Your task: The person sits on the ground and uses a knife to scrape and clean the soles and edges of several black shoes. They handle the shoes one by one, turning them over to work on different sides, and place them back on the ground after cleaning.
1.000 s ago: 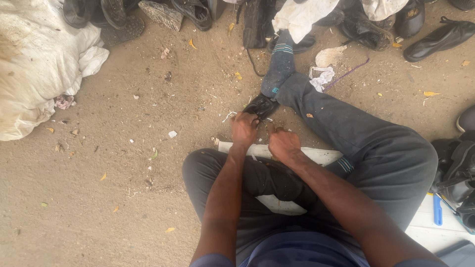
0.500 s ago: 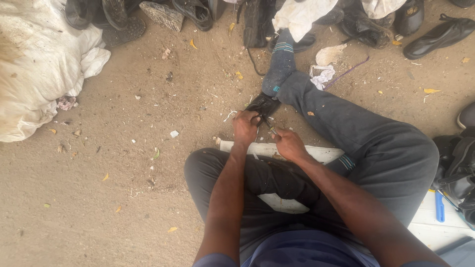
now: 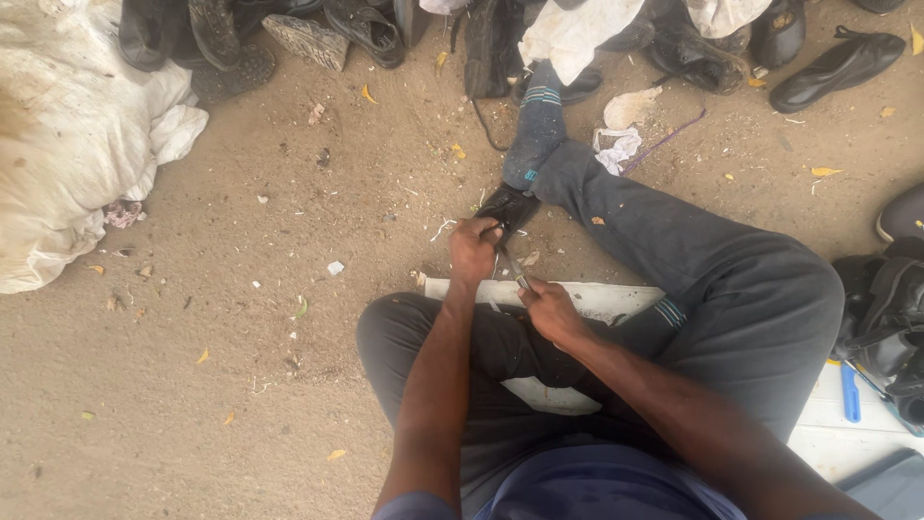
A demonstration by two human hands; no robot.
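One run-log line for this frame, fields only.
left hand: grips black shoe | right hand: holds thin tool, tip at shoe | seat: white board | ground: sandy dirt

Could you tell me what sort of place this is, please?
Probably an outdoor shoe-repair spot. The person sits on bare dirt ground, worn shoes lie in a row ahead, and the left hand holds a black shoe while the right hand works a thin tool.
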